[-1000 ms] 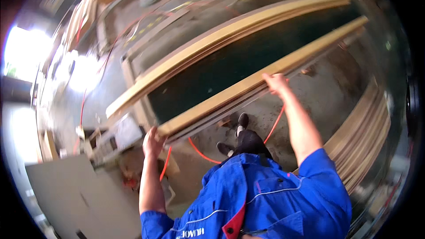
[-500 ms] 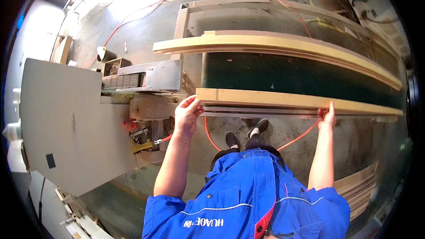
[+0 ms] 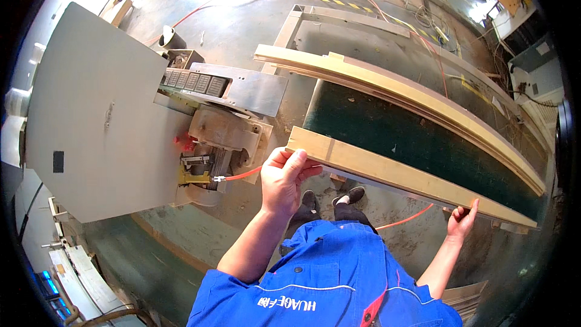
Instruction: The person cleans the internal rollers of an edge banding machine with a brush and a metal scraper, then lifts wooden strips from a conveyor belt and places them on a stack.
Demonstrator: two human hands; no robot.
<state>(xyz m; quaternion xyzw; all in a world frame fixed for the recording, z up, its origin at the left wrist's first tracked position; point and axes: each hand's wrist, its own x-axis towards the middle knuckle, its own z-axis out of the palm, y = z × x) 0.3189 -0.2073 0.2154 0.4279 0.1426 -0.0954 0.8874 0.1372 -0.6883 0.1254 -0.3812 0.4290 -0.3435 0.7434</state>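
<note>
A long pale wooden board (image 3: 387, 171) runs along the near edge of the dark green belt surface (image 3: 387, 124), slanting from upper left to lower right. My left hand (image 3: 283, 180) is closed on its left end, thumb on top and fingers beneath. Near the other end, my right hand (image 3: 462, 221) grips the board's near edge with the index finger laid along the side. The left end appears raised towards me. Across the belt's far side lies a stack of similar wooden boards (image 3: 411, 100).
Left of the belt stand a metal machine part (image 3: 251, 91) and a large grey panel (image 3: 103, 121). A yellow pneumatic nail gun (image 3: 195, 172) with an orange hose (image 3: 242, 175) rests beside the panel. More boards (image 3: 466, 300) lie at lower right. Hoses cross the floor beyond.
My view has turned, so the belt and boards now slant. The near board's left end has come up towards me in my left hand. My right hand keeps hold of the other end.
</note>
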